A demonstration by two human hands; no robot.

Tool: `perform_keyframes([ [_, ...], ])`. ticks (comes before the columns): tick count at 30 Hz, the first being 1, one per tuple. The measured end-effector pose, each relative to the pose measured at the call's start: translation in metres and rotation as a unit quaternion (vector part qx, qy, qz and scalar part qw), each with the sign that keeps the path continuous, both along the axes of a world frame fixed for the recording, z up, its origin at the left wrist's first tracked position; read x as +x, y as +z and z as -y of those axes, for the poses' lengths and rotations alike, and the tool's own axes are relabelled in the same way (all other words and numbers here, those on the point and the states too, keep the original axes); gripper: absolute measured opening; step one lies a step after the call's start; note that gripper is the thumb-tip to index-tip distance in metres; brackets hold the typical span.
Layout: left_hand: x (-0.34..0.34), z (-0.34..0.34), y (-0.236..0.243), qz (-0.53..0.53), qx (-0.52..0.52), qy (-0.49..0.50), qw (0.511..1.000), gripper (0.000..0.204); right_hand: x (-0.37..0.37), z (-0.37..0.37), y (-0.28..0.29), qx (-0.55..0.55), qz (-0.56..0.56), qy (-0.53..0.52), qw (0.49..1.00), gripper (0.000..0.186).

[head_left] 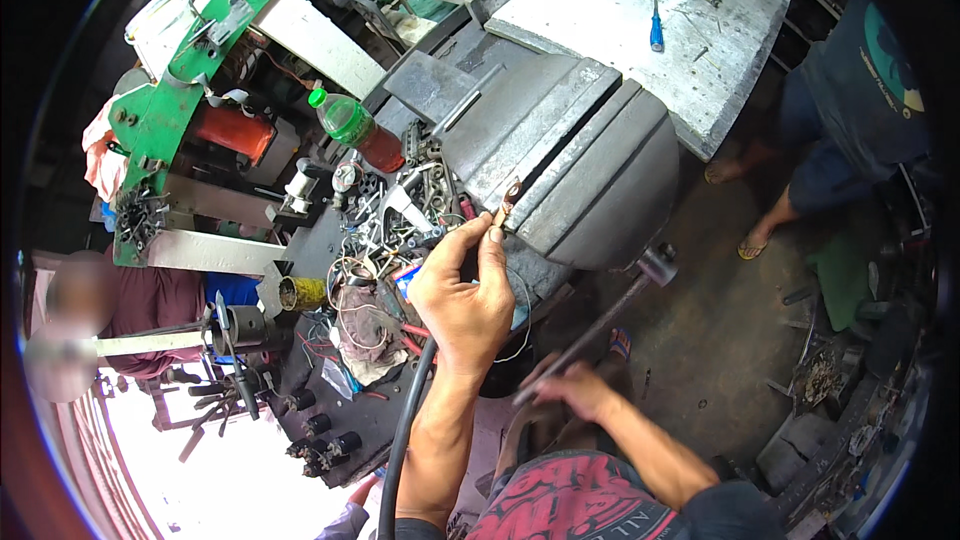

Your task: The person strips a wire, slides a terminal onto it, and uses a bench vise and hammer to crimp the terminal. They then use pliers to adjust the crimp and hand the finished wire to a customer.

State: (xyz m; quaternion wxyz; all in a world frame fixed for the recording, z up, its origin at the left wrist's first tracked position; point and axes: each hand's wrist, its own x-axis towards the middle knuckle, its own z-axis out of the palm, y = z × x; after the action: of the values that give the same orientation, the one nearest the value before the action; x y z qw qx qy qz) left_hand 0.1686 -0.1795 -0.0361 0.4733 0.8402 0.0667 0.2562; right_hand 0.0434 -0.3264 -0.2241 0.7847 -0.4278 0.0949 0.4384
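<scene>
My left hand (465,300) pinches a small copper-coloured piece (508,202) between thumb and forefinger, at the near end of the jaws of a large grey bench vise (590,180). A thick black cable (404,430) runs up beside my left forearm and goes behind the hand; whether it joins the piece is hidden. Lower right, my right hand (580,388) has its fingers round the long steel handle bar (603,320) of the vise, near its lower end.
A cluttered bench (405,200) holds tools, small parts, rags and a bottle (355,130). A metal plate (640,0) with a blue screwdriver (656,28) lies behind the vise. One person (850,90) stands at the right, another (150,310) at the left. Green machinery (160,115) stands upper left.
</scene>
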Motion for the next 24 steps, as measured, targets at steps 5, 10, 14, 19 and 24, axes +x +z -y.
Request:
perform_keyframes([
  [5, 0.002, -0.001, 0.003, -0.033, -0.013, -0.005, 0.999, 0.012, -0.017, -0.014, 0.084, 0.312, -0.105, -0.043, 0.943, 0.024],
  [10, 0.0, -0.012, 0.013, -0.123, 0.04, -0.041, 0.991, 0.02, -0.012, -0.025, 0.002, -0.008, -0.071, 0.005, 0.997, 0.027],
  [14, 0.0, -0.02, 0.019, -0.185, 0.096, -0.075, 0.975, 0.03, 0.072, 0.038, -0.102, -0.514, 0.11, -0.109, 0.844, 0.035],
  [19, 0.005, -0.02, 0.02, -0.228, -0.001, -0.08, 0.97, 0.021, 0.211, 0.198, -0.125, -0.635, 0.297, -0.286, 0.653, 0.028],
  [24, 0.004, -0.017, 0.02, -0.214, -0.035, -0.067, 0.974, 0.02, 0.281, 0.25, -0.043, -0.419, 0.32, -0.489, 0.695, 0.035],
])
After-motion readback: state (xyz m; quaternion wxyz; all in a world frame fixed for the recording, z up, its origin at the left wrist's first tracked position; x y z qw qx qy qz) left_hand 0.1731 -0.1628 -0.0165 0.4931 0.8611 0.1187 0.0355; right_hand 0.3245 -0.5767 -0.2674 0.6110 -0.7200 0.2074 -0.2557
